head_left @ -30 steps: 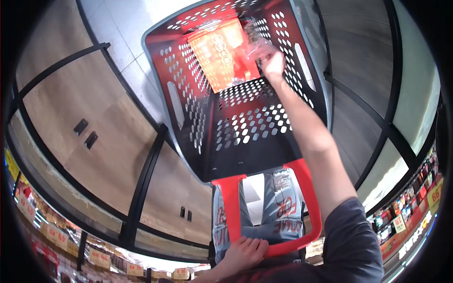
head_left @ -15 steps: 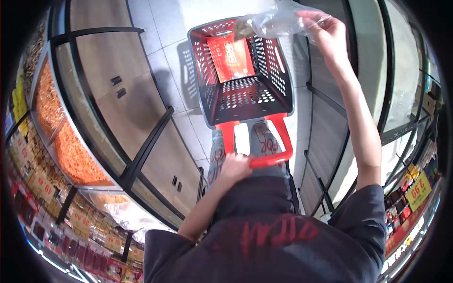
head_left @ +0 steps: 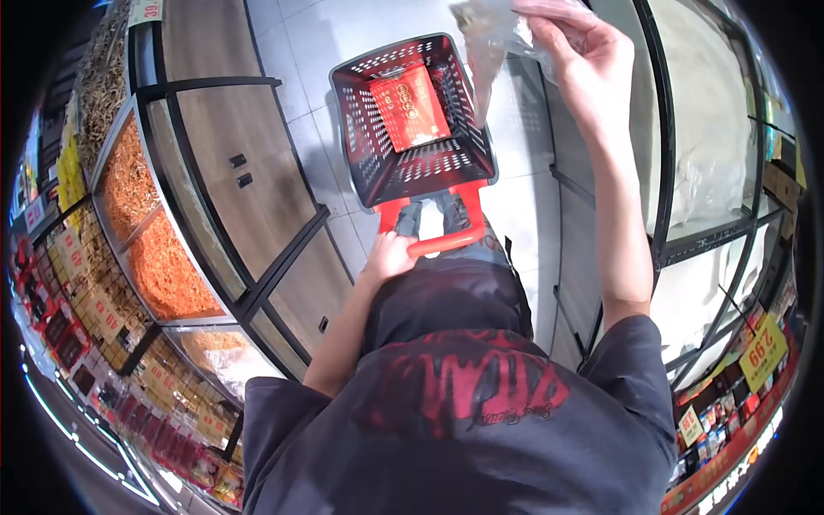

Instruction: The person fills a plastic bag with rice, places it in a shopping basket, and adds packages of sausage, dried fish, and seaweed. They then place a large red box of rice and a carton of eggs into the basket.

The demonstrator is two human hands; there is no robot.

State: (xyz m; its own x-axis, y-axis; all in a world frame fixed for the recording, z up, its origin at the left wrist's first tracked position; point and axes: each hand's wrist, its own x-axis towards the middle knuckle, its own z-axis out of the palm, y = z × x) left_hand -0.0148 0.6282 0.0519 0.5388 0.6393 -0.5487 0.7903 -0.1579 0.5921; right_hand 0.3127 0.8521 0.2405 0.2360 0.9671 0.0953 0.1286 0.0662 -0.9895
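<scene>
My left hand [head_left: 391, 256] is closed round the left part of the red handle [head_left: 455, 243] of a dark shopping basket [head_left: 418, 182]. Inside the basket lies a red package [head_left: 408, 106] with gold printing. At the top right, my right hand [head_left: 588, 47] is raised and pinches a clear plastic bag [head_left: 493, 43]. Something brownish shows in the far end of the bag, too unclear to name. The bag hangs beside the basket's upper right edge.
Bins of orange dried food [head_left: 167, 266] stand on the left above wooden cabinets [head_left: 232, 163]. Packets hang at the lower left. A white-topped display [head_left: 712, 163] with dark frames runs along the right, near a yellow price sign [head_left: 762, 354]. Pale floor tiles [head_left: 343, 232] lie between.
The basket and my left hand appear lower left and turned slightly. My right hand has turned, and the bag now hangs down more. The shelves have shifted in view.
</scene>
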